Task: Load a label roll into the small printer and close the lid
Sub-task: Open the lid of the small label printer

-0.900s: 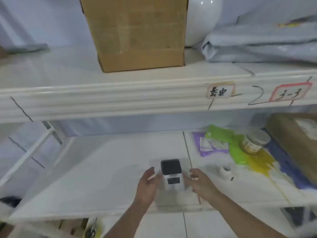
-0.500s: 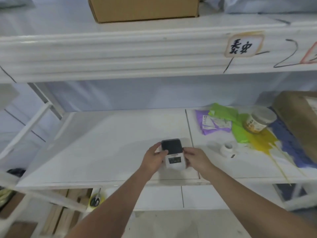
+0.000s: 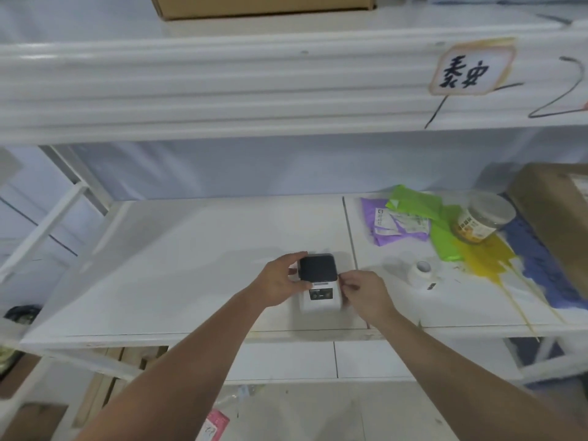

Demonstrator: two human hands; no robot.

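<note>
Both hands' grip has tightened on the printer [image 3: 319, 283] atop the white shelf [image 3: 191, 281], roll [image 3: 423, 275] nearby.

Storeroom or parcel depot. White racking [image 3: 197, 332] with handwritten location tag [image 3: 471, 68] at 1 o'clock. Cardboard cartons [image 3: 553, 218] and mailer bags [image 3: 413, 218] at 3 o'clock.

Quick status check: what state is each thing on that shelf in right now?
printer: upright, dark lid down
left hand: gripping the printer's left side
right hand: fingers at the printer's right edge
label roll: on the shelf, not loaded
jar: tilted, capped
</note>
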